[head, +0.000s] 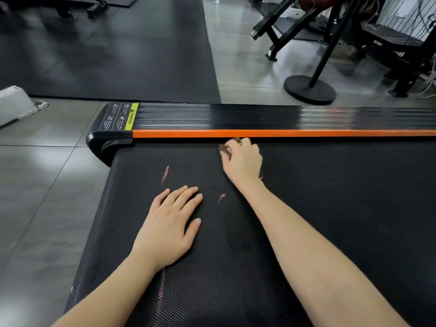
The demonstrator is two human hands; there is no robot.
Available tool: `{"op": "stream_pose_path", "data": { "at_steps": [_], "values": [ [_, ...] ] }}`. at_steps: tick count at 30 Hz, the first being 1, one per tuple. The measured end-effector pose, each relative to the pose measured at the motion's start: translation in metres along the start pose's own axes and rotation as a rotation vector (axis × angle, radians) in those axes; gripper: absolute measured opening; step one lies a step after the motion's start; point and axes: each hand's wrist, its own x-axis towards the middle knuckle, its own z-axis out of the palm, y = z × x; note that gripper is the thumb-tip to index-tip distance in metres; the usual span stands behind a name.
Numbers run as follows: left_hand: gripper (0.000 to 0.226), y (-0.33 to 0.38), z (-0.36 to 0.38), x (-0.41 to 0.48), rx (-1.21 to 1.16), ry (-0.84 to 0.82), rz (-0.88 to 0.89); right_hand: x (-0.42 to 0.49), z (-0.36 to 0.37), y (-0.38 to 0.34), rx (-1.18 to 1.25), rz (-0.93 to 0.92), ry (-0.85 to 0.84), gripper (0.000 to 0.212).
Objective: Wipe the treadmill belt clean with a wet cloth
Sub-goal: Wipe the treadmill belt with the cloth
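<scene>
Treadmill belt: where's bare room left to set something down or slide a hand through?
The widest bare stretch of belt lies right of the right hand, running up to the orange rail. A narrower wedge sits between the two hands. Crowded: the left hand lies flat on the belt, and the right hand bunches the cloth close by the rail.

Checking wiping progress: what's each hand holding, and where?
Right hand grips a brownish cloth bunched under its palm; left hand lies flat on the belt, empty.

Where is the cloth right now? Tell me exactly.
In the head view the cloth is bunched under the right hand, at the far edge of the belt, right beside the orange side rail.
</scene>
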Motion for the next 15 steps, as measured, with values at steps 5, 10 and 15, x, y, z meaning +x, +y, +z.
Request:
{"op": "stream_pose_path", "data": {
  "at_steps": [5,10,15],
  "values": [
    [0.052,0.001,-0.002,0.000,0.020,0.000,-0.004,-0.068,-0.035,0.019,0.118,-0.327,-0.047,0.033],
    [0.053,0.003,-0.004,-0.001,0.019,-0.019,-0.017,-0.131,-0.058,0.037,0.170,-0.515,-0.057,0.033],
    [0.054,0.003,-0.002,-0.001,0.024,-0.012,-0.022,-0.048,-0.029,0.025,0.035,-0.252,-0.032,0.026]
  ]
}}
